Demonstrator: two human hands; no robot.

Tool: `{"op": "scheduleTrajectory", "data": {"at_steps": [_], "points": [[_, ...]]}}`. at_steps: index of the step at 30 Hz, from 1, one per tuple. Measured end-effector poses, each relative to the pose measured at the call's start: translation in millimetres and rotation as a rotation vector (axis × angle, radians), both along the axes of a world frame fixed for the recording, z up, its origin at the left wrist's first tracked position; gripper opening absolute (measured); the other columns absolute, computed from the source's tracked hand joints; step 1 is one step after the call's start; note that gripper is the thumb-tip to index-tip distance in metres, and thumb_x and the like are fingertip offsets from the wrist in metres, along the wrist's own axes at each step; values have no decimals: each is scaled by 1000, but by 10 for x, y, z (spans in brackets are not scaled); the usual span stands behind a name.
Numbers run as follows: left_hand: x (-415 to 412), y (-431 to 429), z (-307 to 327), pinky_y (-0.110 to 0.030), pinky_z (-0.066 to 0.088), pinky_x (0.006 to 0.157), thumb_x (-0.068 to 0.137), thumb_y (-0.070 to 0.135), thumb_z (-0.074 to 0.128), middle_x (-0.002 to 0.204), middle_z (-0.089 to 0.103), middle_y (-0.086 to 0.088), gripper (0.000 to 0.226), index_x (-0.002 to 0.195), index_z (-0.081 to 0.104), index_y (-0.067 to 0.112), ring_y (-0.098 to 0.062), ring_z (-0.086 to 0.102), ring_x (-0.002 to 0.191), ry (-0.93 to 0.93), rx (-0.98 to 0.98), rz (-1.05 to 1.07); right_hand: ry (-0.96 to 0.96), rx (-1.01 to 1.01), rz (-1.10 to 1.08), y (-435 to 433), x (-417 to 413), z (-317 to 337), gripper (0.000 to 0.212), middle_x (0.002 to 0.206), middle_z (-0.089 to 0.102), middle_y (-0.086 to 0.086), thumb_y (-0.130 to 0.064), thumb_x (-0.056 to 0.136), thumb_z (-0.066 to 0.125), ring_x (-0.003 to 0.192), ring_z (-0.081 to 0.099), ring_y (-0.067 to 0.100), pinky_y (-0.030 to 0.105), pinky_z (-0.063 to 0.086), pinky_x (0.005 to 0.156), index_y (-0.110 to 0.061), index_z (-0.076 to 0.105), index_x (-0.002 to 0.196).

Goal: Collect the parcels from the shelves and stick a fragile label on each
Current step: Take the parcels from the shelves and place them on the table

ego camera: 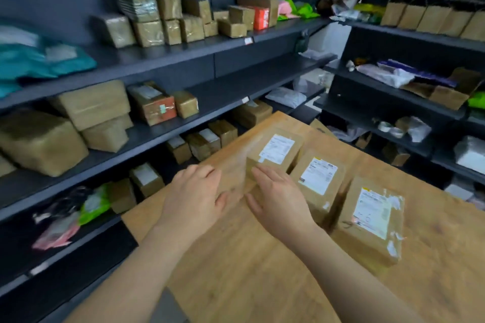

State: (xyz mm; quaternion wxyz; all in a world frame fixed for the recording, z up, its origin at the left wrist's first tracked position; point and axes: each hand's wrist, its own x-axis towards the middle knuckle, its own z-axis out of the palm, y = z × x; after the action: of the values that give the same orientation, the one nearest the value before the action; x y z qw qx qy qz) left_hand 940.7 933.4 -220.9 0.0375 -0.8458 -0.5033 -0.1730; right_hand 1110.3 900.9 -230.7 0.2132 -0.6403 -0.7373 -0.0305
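Note:
Three brown cardboard parcels with white shipping labels lie in a row on the wooden table (236,270): a far parcel (278,148), a middle parcel (319,178) and a near parcel (370,220). My right hand (278,198) lies flat with its fingertips on the near end of the far parcel, fingers stretched out. My left hand (195,191) hovers just left of that parcel over the table, fingers apart and holding nothing. The area between my hands is blurred. No fragile label is visible.
Dark shelves (162,128) run along the left, packed with several brown parcels (94,103) and coloured mailer bags (39,60). More shelves (393,102) at the right hold boxes, bags and tape rolls (391,129). The table's left edge sits close to the left shelves.

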Motion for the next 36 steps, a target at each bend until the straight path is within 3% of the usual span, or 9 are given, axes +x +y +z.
{"op": "scheduleTrajectory", "data": {"at_steps": [2,4,9,13,16,20,25,29,36], "points": [[-424,-75,55,-39,45,82,84,40,62,110,65,-3,39,111,66,13,-26,57,100,21,11,79,-5,14,96,38,-393,80,48,138,54,6,-34,90,60,130,47,21,26,22,110,-12,55,132],[-881,-197,105,-40,47,78,80,38,66,105,66,-5,38,108,68,12,-28,58,96,26,20,162,-11,35,170,42,-823,153,46,134,57,7,-32,89,63,128,49,22,27,25,109,-11,57,129],[-2027,-705,276,-39,43,92,87,41,57,118,62,-1,40,118,63,17,-24,54,109,11,19,370,0,45,365,-107,-1993,343,44,128,61,5,-30,87,65,123,53,21,30,32,109,-12,60,126],[-2898,-1192,406,-38,41,94,87,42,57,118,63,-2,42,120,62,16,-25,54,111,4,45,564,36,52,534,-291,-2934,488,42,121,65,8,-27,82,70,114,58,24,34,39,104,-8,63,119],[-3477,-1581,508,-35,41,93,87,45,56,118,62,1,42,120,62,19,-22,53,110,8,72,707,54,62,666,-453,-3612,593,49,130,60,10,-28,84,69,122,54,26,33,33,108,-6,58,127],[-4171,-2082,572,-38,47,87,83,42,64,109,67,-2,38,109,68,15,-25,59,102,30,105,941,39,42,914,-647,-4494,702,52,144,47,3,-36,94,53,133,40,18,25,21,113,-12,45,140],[-4850,-2645,593,-38,50,76,76,38,72,95,70,-3,31,95,71,13,-27,62,89,48,106,1205,54,-4,1144,-896,-5485,778,47,139,50,2,-37,95,50,128,41,19,26,27,108,-14,46,137],[-5339,-2969,661,-39,50,82,80,41,66,98,69,-2,34,99,70,13,-26,61,95,57,97,1380,73,17,1320,-1061,-6236,831,42,127,58,5,-33,93,55,119,49,22,32,36,106,-11,53,129],[-6020,-3538,729,-39,51,79,79,39,68,97,69,-1,31,98,69,14,-27,62,91,40,160,1709,112,45,1622,-1422,-7461,932,38,117,64,9,-26,88,63,110,56,28,36,41,98,-4,61,118]]}}
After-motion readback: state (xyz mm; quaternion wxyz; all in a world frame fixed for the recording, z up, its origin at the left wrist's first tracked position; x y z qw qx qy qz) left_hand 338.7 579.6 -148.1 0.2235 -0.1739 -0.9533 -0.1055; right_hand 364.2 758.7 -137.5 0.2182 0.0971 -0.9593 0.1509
